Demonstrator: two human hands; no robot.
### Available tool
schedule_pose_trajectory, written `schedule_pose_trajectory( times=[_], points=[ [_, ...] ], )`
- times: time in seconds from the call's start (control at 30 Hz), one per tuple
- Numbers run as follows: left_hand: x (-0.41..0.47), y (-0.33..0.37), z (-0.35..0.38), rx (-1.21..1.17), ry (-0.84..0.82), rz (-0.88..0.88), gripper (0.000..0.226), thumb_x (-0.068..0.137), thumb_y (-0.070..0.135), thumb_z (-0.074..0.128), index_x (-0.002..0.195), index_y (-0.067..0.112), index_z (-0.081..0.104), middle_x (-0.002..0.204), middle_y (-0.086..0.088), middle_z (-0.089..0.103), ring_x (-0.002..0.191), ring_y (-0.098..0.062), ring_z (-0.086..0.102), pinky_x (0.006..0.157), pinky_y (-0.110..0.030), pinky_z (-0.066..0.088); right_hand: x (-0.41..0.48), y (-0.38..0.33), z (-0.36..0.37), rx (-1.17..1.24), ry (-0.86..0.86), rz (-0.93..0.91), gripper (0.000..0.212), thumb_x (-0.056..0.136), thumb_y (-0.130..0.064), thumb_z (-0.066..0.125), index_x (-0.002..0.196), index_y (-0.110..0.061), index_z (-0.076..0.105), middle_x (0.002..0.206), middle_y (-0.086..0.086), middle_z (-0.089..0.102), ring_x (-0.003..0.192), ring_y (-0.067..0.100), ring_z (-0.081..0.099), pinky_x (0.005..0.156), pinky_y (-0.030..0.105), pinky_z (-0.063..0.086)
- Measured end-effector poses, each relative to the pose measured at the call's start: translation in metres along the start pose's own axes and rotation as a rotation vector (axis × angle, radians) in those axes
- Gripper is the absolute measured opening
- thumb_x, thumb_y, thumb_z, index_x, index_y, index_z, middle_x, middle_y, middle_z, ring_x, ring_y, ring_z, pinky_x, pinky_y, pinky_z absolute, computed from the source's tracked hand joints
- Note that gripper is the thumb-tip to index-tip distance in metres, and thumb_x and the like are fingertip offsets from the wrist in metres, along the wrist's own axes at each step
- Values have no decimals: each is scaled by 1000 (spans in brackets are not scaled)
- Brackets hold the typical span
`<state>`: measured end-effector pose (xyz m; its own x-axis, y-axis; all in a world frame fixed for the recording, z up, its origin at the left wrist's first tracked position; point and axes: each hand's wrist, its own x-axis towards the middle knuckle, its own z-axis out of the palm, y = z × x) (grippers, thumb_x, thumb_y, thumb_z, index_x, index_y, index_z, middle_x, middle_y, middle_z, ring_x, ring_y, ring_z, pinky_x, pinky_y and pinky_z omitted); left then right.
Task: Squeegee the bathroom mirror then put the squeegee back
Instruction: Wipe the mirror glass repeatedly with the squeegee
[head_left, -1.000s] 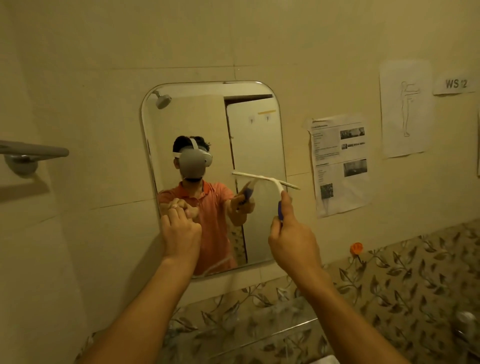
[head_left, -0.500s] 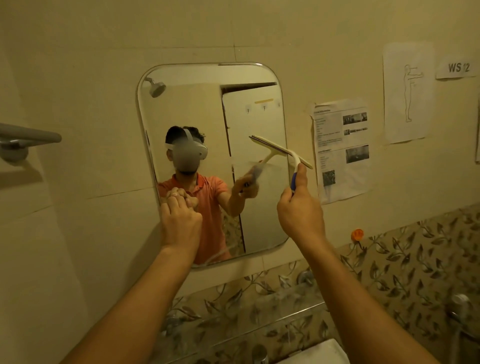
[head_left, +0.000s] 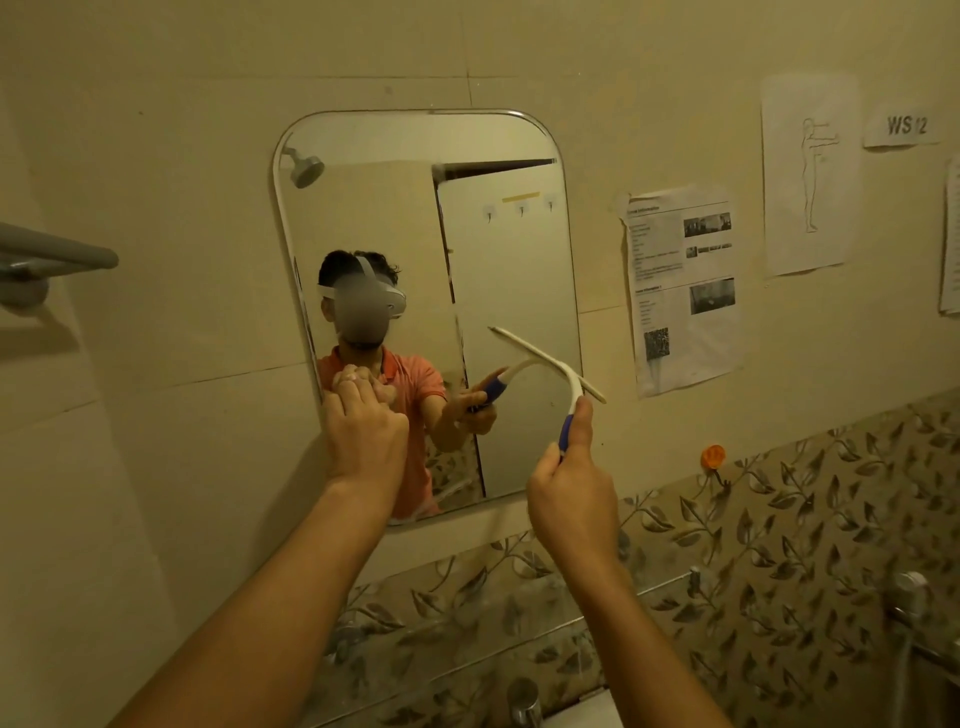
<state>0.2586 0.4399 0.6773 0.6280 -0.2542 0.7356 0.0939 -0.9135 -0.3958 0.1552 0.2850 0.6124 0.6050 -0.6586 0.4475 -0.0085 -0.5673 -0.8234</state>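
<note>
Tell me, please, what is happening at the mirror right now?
A person is squeegeeing the bathroom mirror. The right hand grips the squeegee by its blue handle, with the blade tilted against the glass near the mirror's right edge. The left hand is pressed against the mirror's left edge, apparently steadying it.

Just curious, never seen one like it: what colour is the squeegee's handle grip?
Blue, below a white neck, on the squeegee in the right hand; head view.
</note>
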Motion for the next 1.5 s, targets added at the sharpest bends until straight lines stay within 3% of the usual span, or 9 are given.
schedule_pose_trajectory(
  times=[0.13,0.33,0.47,0.63,0.83,1.0,1.23,1.37,1.5],
  points=[
    [1,1,-2,-13,-16,-18,46,103,26,49,143,4,47,144,-21,46,131,-36,44,103,-40,43,-6,4,0,35,-21,10,66,108,-33,34,159,-41,-7,73,4,58,61,14,57,51,26,44],
    [3,0,-4,-17,-36,-5,44,101,26,52,140,4,52,141,-21,49,129,-37,44,103,-43,42,23,-30,-35,204,38,-42,64,107,-32,36,158,-45,-1,70,4,55,58,17,53,56,42,54],
    [2,1,-4,-28,-34,-13,47,102,25,49,144,3,47,144,-22,46,132,-37,42,106,-43,41,69,-71,-49,135,73,-109,63,106,-34,33,159,-43,0,83,8,58,67,19,56,56,38,48],
    [-1,-2,-4,-12,-17,11,41,102,23,51,139,5,54,145,-20,46,134,-37,42,105,-41,42,82,-91,-47,26,67,-119,64,107,-32,32,160,-39,-4,77,8,57,63,18,55,51,32,42],
    [-2,-2,0,8,12,12,44,104,24,47,141,2,50,148,-24,43,137,-39,40,103,-40,43,36,-69,-18,-76,44,-159,72,105,-27,36,159,-39,-11,67,5,55,55,19,53,51,39,51],
    [0,1,-1,12,4,-5,44,103,24,45,141,2,49,144,-23,46,134,-36,42,102,-39,41,-1,-31,4,-131,2,-178,76,106,-29,36,155,-41,-20,63,2,53,51,16,51,45,30,39],
    [0,3,-2,44,11,-22,48,102,27,50,143,4,47,143,-20,48,131,-35,45,103,-39,41,-32,22,18,-163,-72,-173,78,107,-32,34,151,-43,-28,64,0,52,50,13,48,45,28,37],
    [0,3,-1,18,41,-13,34,98,24,47,124,14,67,122,-12,62,111,-27,54,86,-34,44,-22,21,4,-131,-85,-206,74,107,-36,33,152,-47,-25,66,1,56,54,15,53,47,30,42],
    [2,7,1,34,110,-6,33,100,20,44,121,14,69,117,-12,63,105,-27,54,81,-34,42,8,-1,-30,19,-10,-211,71,107,-36,35,154,-50,-16,65,3,57,54,18,57,50,36,52]
  ],
)
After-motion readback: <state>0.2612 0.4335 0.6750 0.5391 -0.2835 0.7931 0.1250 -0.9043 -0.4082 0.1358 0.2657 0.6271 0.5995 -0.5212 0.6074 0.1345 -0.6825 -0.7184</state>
